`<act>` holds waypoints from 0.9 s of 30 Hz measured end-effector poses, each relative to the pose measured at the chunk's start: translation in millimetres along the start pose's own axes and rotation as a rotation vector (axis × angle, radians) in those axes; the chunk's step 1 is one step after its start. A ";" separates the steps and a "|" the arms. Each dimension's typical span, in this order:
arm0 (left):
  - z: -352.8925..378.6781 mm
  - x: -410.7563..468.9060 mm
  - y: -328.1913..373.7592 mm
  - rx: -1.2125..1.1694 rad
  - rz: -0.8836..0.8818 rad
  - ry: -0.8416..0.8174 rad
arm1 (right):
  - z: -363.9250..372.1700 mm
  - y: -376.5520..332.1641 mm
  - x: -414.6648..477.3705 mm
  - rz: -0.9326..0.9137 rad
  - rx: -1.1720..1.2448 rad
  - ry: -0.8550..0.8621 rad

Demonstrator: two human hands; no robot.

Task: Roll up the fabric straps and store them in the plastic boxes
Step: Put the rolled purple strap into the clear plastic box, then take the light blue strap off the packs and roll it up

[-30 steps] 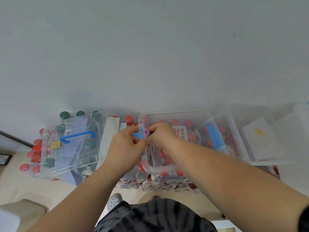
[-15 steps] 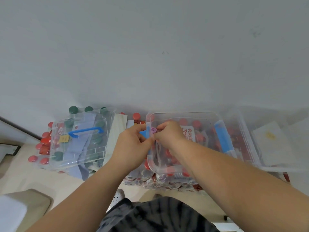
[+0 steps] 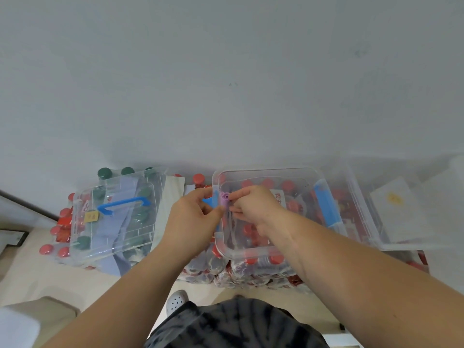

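Note:
A small purple strap roll (image 3: 225, 199) with a pig face is pinched between my left hand (image 3: 194, 217) and my right hand (image 3: 253, 205), right at the left rim of an open clear plastic box (image 3: 266, 252). Pale strap ends hang down from it inside the box. To the left stands a closed clear box with a blue handle (image 3: 124, 204); a light-blue fabric strap (image 3: 110, 229) lies in it and spills out under its front edge.
Both boxes rest on shrink-wrapped packs of red-capped bottles (image 3: 241, 275) against a white wall. A blue box lid handle (image 3: 326, 204) and another clear box (image 3: 361, 212) with white paper (image 3: 396, 209) sit to the right. My foot in a white shoe (image 3: 177, 300) is below.
Both hands have stayed together on the purple roll at the box's left rim; only the head camera has shifted slightly.

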State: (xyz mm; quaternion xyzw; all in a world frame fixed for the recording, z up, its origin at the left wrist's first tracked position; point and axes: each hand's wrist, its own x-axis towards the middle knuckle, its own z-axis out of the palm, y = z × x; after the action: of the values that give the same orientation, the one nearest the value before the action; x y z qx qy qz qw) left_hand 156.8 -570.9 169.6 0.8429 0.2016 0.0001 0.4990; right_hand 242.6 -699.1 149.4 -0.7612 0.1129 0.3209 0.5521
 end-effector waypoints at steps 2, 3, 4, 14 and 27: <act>1.8 1.0 0.4 0.015 0.000 0.010 | -2.2 2.0 -1.7 -0.001 0.023 0.002; 2.9 1.5 1.4 0.021 0.005 0.013 | -3.6 2.2 -3.0 0.003 0.032 0.004; 4.3 2.4 2.9 0.025 0.011 0.017 | -4.9 2.3 -4.0 0.003 0.038 0.004; 5.1 22.3 15.6 0.158 0.058 0.089 | -20.8 -9.5 -11.1 -0.022 0.079 0.050; -96.3 19.3 -43.7 0.198 -0.096 0.300 | 75.5 -89.1 -63.6 -0.720 -0.347 0.055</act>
State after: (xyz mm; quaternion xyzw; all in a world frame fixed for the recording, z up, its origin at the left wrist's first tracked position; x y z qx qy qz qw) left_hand 140.3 -464.9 177.3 0.8677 0.3128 0.0819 0.3774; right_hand 213.1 -609.2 242.9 -0.8424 -0.2022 0.1005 0.4893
